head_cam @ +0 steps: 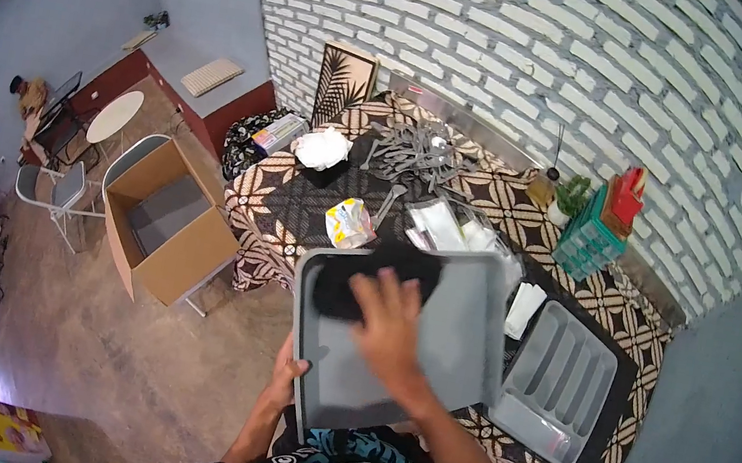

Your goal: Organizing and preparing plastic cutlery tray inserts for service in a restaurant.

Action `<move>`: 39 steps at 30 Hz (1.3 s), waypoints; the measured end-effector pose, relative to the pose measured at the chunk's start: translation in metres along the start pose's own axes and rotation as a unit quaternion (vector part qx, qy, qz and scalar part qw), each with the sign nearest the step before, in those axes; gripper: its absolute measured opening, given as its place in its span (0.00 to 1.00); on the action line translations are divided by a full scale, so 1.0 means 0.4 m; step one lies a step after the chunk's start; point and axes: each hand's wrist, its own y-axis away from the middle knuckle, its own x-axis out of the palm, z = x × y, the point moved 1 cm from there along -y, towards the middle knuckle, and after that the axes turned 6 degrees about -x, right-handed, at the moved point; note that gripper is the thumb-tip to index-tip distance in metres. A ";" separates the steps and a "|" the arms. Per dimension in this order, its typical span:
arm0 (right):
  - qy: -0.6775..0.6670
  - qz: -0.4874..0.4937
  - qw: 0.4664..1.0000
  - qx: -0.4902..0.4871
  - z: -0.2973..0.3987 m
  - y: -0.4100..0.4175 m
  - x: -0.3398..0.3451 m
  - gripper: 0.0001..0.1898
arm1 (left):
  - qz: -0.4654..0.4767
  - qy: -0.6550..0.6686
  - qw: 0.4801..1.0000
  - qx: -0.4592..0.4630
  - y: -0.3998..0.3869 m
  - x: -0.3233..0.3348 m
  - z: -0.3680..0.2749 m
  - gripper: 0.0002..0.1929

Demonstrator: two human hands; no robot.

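My left hand [288,374] grips the left rim of a large shallow grey plastic tray [448,340], its thumb on the near side of the rim. The tray is tilted in front of my body, its far end by the table's edge. Inside it, my right hand [389,334] presses a bunched black cloth [343,286] against the upper left part of the tray's floor. Those fingers are spread over the cloth, and the palm side is hidden. Right of the tray, a grey cutlery organizer [560,374] with several long compartments lies on the table.
A patterned tablecloth [511,207] covers the table. On it are a pile of grey cutlery [420,155], white tissues [323,148], a yellow-and-white packet [350,223], plastic-wrapped items [442,225] and a green drawer box [591,235]. An open cardboard box [188,267] stands left. People sit farther off.
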 end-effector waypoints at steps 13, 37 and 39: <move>-0.026 -0.130 0.973 0.189 -0.169 0.094 -0.144 0.28 | -0.039 0.036 0.999 0.013 -0.020 0.033 -0.063 0.47; 0.040 -0.055 0.997 -0.021 -0.074 -0.014 0.013 0.26 | -0.038 -0.049 0.994 0.093 -0.081 -0.023 -0.066 0.46; 0.069 -0.116 0.978 0.160 -0.180 -0.020 -0.045 0.25 | -0.016 -0.047 0.993 0.105 -0.062 -0.012 -0.081 0.49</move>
